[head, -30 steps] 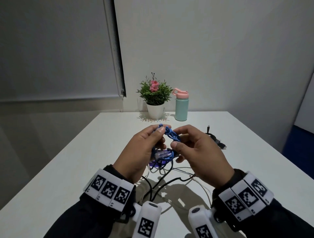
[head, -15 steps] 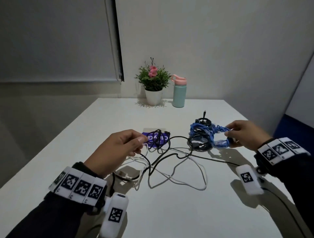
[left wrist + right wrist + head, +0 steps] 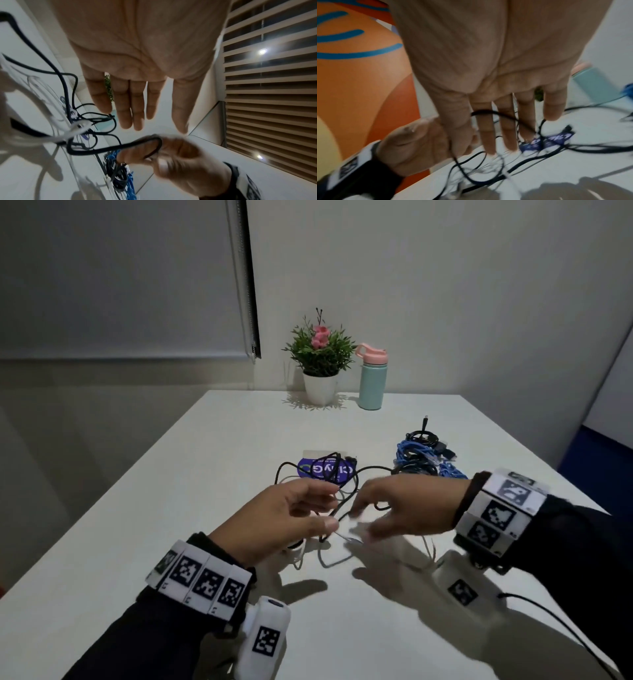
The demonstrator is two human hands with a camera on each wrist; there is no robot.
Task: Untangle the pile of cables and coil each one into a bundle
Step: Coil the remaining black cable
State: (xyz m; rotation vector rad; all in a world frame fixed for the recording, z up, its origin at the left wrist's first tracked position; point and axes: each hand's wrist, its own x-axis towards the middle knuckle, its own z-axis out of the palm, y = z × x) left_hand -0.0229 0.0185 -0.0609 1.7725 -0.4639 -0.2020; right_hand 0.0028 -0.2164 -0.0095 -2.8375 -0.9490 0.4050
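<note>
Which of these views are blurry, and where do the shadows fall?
Head view: the right hand is motion-smeared, the left hand sharper; both cast hard shadows on the table toward the camera. Left wrist view: the white cable and the right hand are blurred, and lamps glare by the blind. Right wrist view: blurred throughout, the black cable streaked.

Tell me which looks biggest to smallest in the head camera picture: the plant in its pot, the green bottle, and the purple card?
1. Potted plant, the tallest and widest.
2. Green bottle, shorter and slimmer.
3. Purple card, the smallest; it lies flat under black cable, so part is hidden.
Plant and bottle stand farther away, so in real life the gap could be bigger.
</note>
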